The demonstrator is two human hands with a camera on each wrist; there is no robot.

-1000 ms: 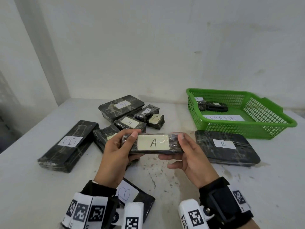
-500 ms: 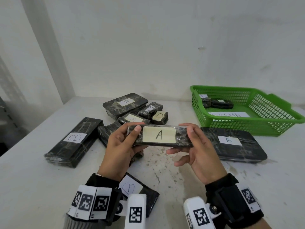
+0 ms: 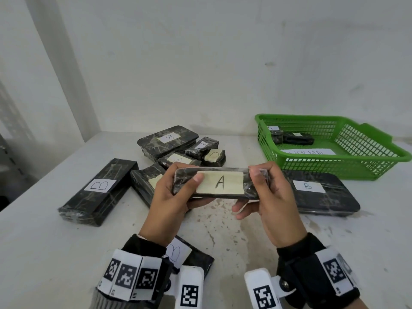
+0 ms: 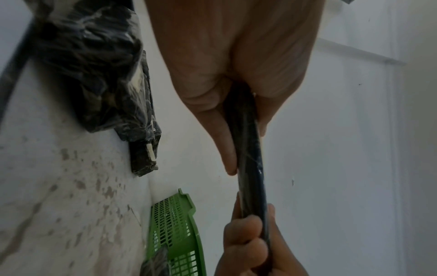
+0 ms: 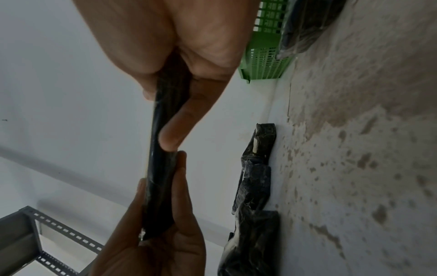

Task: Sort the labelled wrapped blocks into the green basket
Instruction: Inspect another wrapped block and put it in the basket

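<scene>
Between both sets of fingers, the A block hangs above the table, label up. The left hand clamps its left end, thumb on top at the label's edge and fingers curled beneath; the right hand pinches the right end the same way. Both are grasping the block, neither released.

Compared with a second ago, the block sits a little higher and further right, closer to the basket, and its label reads more squarely toward the head camera. I judge the letter is being checked, and the carry to the basket is about to begin.

Beyond the right fingertips, the basket's near rim rises as a low wall the block must clear; two small blocks and a paper slip lie at its back, leaving bare floor toward the front. Just right of the right knuckles lies a flat B block, between hand and basket, so the path passes over it. Behind the left fingertips a cluster of blocks crowds the table, and a long B block lies well left. Under the fingers the table is stained but bare.
</scene>
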